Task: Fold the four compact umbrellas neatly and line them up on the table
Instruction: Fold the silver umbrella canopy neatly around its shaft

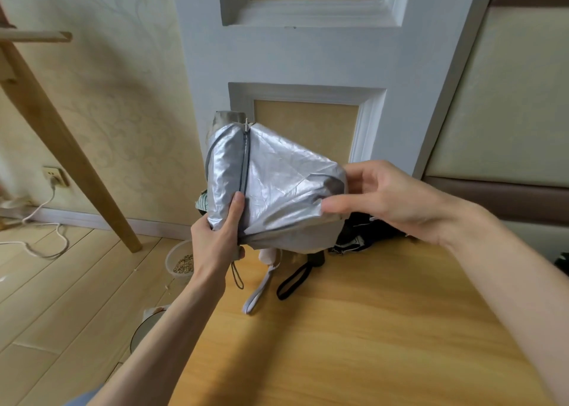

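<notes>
I hold a silver-lined compact umbrella upright above the far edge of the wooden table. My left hand grips its lower end near the handle, thumb pressed on the gathered canopy. My right hand pinches a loose flap of the canopy on the right side. A grey wrist cord hangs below my left hand. Behind and under it lie other umbrellas: a black one with a black strap loop, and a pale one with a light strap. A patterned bit of fabric peeks out at the left.
A white panelled door stands right behind the table. On the floor to the left are a plastic tub of seeds, a white round container, a slanted wooden leg and a white cable from a wall socket.
</notes>
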{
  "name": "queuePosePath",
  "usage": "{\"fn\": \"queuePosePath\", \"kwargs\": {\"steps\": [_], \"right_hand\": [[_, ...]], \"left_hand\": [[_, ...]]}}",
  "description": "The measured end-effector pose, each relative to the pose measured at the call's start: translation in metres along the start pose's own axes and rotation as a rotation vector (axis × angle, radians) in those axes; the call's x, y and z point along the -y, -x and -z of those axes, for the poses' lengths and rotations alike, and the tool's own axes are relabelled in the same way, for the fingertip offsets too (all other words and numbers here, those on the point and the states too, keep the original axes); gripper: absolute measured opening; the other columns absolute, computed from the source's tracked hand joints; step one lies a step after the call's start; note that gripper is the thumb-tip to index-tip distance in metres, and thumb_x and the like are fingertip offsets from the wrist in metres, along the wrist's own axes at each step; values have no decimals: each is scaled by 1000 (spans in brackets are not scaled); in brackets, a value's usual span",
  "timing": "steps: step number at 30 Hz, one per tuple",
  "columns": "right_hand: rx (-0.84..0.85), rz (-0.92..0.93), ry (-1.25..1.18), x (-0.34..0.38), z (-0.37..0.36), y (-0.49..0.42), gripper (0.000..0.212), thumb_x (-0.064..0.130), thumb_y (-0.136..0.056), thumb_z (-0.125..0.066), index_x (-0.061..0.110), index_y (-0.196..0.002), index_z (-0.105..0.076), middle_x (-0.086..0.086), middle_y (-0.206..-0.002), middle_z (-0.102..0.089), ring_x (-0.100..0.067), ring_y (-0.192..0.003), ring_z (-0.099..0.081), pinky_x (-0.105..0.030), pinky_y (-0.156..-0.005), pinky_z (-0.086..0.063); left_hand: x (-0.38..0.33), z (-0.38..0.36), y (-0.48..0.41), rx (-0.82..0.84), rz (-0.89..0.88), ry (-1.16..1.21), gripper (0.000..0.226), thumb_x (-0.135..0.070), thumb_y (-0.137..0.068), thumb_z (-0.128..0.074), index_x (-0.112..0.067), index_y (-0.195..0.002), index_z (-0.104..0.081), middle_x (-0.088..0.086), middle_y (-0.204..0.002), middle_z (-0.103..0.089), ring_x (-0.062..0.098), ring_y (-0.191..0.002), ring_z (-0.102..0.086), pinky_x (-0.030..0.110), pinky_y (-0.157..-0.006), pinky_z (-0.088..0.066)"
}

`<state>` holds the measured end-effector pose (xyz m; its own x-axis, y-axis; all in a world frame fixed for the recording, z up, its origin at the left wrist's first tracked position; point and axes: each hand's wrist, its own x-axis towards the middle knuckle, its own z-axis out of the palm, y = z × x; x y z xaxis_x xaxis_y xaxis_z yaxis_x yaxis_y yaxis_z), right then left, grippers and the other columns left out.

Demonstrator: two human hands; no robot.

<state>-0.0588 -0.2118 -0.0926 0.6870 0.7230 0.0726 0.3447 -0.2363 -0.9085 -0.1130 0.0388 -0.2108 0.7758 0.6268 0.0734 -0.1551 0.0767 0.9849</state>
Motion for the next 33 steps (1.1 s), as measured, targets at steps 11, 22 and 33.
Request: {"fn": "queuePosePath", "kwargs": {"steps": [11,22,33], "right_hand": [[-157,-73,-64,-16,20,3,26,4,-83,-82,9,-107,-76,-3,-115,-78,-17,-113,-73,-21,-91,-58],[258,51,-389,-17,17,10,55,9,-87,-69,-17,-133,-53,-32,-141,-60,-41,-134,-58,-33,-112,-48],[18,167,-335,-5,0,5,16,20,-102,-56,13,-102,-70,-11,-108,-72,-23,-105,-67,-29,-103,-53]], "left_hand": [[-18,20,-10,69,-113,-94,56,-58,-85,-76,-3,-89,-68,5,-71,-59,18,-57,-55,30,-45,-46],[-18,30,-16,200,-53,-114,65,-65,-83,-72,-1,-96,-70,3,-72,-63,16,-57,-57,29,-50,-46],[-18,30,-17,182,28,-80,79,-65,-82,-73,9,-109,-68,10,-79,-63,20,-61,-57,29,-48,-47]]}}
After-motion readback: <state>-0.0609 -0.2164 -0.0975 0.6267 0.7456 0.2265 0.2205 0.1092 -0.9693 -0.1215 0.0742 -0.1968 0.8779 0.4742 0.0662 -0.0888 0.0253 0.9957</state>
